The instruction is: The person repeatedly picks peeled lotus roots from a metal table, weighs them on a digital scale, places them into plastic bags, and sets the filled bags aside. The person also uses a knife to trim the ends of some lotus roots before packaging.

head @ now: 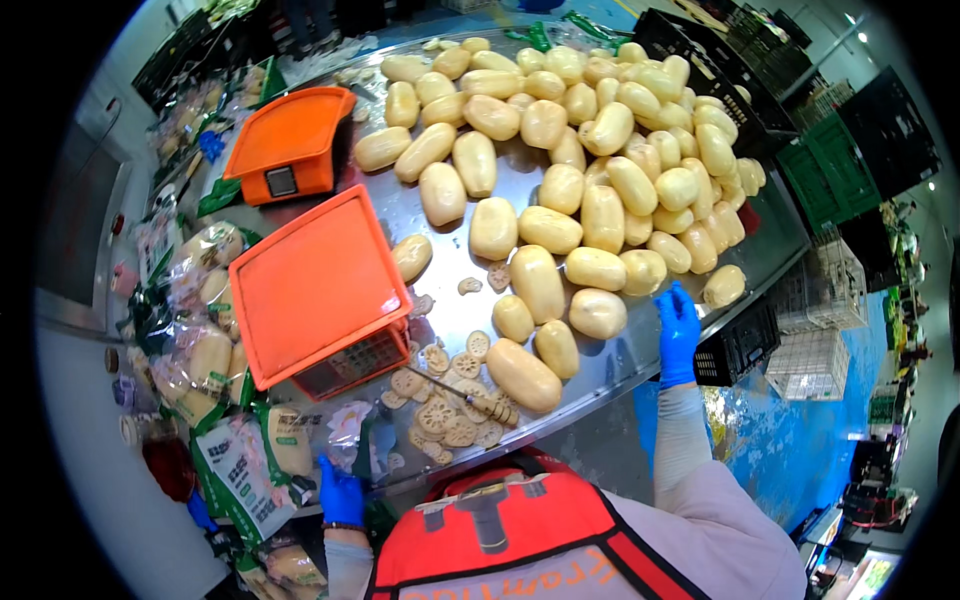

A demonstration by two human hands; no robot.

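Note:
My right hand (679,334), in a blue glove, reaches over the right edge of the metal table (450,255). Its fingers point at the peeled lotus root segments (643,272), and nothing shows in its grip. Low at the left, my blue-gloved left hand (342,493) is at the lower edge of a clear plastic bag (349,431) with a flower print and green border, and appears to hold it. Between the hands, a knife (480,403) with a wooden handle rests on sliced lotus root (442,416). A large pile of whole segments (600,150) covers the table's far side.
Two orange-topped scales (319,285) (289,142) stand left of the pile. Packed bags of lotus root (206,360) crowd the left side. Black crates (739,349) and white crates (810,364) stand off the table's right edge, with green crates (832,172) farther back.

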